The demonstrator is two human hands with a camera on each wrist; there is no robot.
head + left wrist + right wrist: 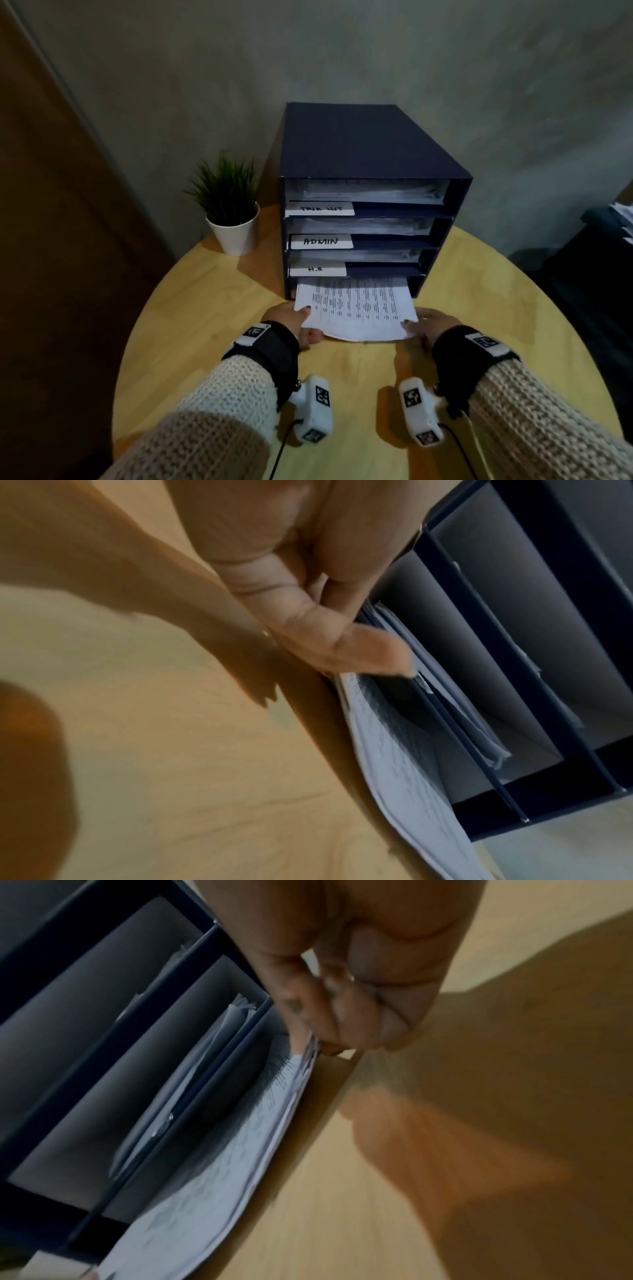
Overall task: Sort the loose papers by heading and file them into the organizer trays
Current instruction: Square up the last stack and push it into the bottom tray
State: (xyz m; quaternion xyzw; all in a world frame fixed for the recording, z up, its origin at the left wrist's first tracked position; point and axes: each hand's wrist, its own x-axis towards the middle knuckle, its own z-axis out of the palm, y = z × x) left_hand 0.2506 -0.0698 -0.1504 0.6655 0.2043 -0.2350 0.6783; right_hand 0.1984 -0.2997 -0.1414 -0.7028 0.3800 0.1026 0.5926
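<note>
You are pinching the paper stack [356, 308] at both near corners, left hand [294, 323] and right hand [428, 325]; it is sagging limply, so keep supporting the corners entering the bottom tray [416, 286].

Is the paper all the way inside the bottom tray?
No, only partly in. The paper sticks out of the organizer bottom slot, and both hands grip its near corners.

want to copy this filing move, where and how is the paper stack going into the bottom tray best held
Hold the paper stack at its two near corners, from the side facing you, as the left hand and right hand do: thumbs on top, a pinch grip. Its far end is already in the organizer, and the sheets sag, so two-sided support keeps them level.
</note>
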